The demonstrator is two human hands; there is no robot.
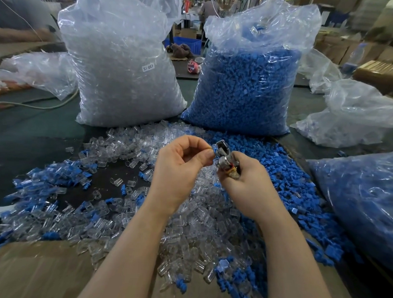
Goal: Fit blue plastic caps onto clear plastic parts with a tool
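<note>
Tool (225, 159) in right hand (245, 184): shiny bare metal, chrome-like. Blue cap (213, 147) pinched by left hand (181, 168): opaque matt plastic. Clear parts (123, 145) on the table: transparent glossy plastic. Both big bags (118, 55) (250, 83): thin crinkled glossy film. Table top (34, 130): dark green, matt. Cardboard (39, 272) at the near edge: brown, matt, smooth.

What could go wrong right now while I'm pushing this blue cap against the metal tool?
The left hand pinches the small blue cap right at the metal tool head, so fingertips could get nipped. The cap could also slip and vanish among the loose blue caps below. The right hand holds the tool alone, so it may twist.
</note>
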